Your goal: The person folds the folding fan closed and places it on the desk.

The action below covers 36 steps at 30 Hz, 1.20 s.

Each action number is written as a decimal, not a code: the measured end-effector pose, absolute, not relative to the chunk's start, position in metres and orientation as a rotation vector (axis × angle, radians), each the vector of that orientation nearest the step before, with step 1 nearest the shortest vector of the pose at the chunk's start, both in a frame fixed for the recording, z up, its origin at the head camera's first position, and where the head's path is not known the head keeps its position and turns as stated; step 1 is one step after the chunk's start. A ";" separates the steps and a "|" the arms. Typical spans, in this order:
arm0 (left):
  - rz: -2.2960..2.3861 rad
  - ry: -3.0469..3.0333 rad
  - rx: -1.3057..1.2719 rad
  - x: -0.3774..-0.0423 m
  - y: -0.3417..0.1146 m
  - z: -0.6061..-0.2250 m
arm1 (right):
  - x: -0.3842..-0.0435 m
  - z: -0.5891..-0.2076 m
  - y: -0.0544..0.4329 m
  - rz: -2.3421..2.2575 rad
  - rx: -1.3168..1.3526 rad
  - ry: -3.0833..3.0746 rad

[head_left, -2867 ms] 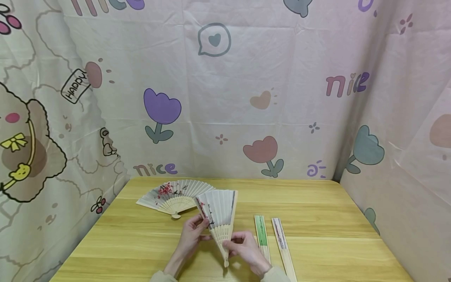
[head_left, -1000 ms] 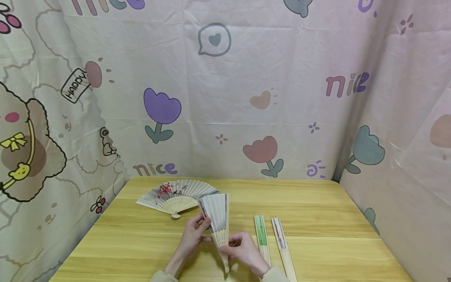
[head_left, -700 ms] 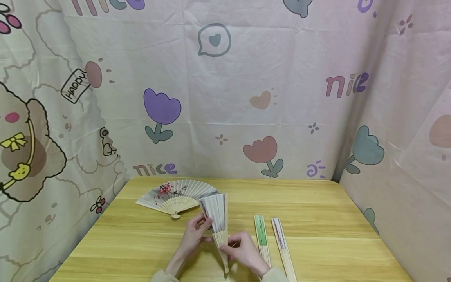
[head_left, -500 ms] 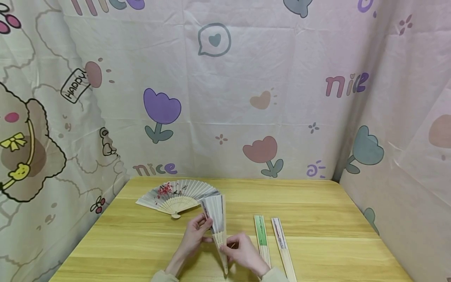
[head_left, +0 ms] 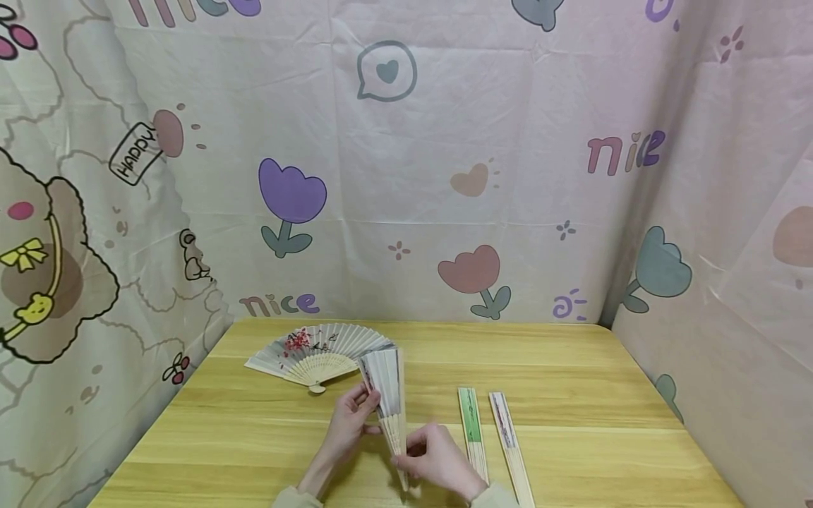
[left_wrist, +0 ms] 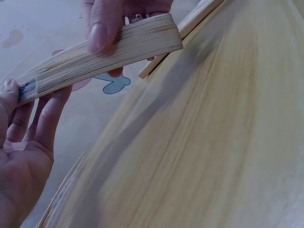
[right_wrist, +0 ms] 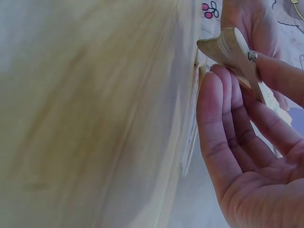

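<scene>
Both hands hold a partly folded folding fan (head_left: 389, 395), its grey-white leaf narrowed to a slim wedge over pale wooden ribs. My left hand (head_left: 347, 422) pinches the leaf's left edge between thumb and fingers. Lower down, the thumb and fingers of my right hand (head_left: 438, 458) grip the ribs near the pivot end. In the left wrist view the ribs (left_wrist: 118, 47) lie stacked close together, the right thumb on top of them. A small metal rivet (right_wrist: 252, 56) shows at the fan's pivot end in the right wrist view.
A spread fan (head_left: 317, 356) with red blossoms lies at the table's back left; the held fan's top overlaps it in the head view. Right of the hands lie a folded green fan (head_left: 471, 420) and a folded white-and-purple fan (head_left: 506, 430). A printed curtain (head_left: 394, 176) hangs behind the wooden table (head_left: 571, 395).
The held fan has narrowed from a wider wedge, its right edge moving left toward the left hand. The right hand has slid slightly down the ribs.
</scene>
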<state>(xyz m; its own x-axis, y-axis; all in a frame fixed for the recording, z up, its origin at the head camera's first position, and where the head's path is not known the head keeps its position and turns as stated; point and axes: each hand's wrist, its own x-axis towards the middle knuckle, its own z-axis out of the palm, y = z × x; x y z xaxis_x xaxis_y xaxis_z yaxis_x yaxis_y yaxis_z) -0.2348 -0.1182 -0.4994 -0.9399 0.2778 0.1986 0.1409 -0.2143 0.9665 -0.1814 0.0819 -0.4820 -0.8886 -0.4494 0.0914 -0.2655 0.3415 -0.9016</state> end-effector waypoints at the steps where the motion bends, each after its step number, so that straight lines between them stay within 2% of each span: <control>1: 2.331 1.909 0.507 -0.235 -0.118 -0.499 | -0.181 -0.482 0.082 -1.570 -0.655 2.434; 8: 2.368 1.870 0.528 -0.235 -0.117 -0.502 | -0.181 -0.482 0.083 -1.523 -0.700 2.472; 22: 2.338 1.875 0.372 -0.236 -0.116 -0.500 | -0.181 -0.480 0.083 -1.563 -0.627 2.395; 36: 2.299 1.875 0.395 -0.238 -0.115 -0.500 | -0.179 -0.479 0.084 -1.539 -0.575 2.390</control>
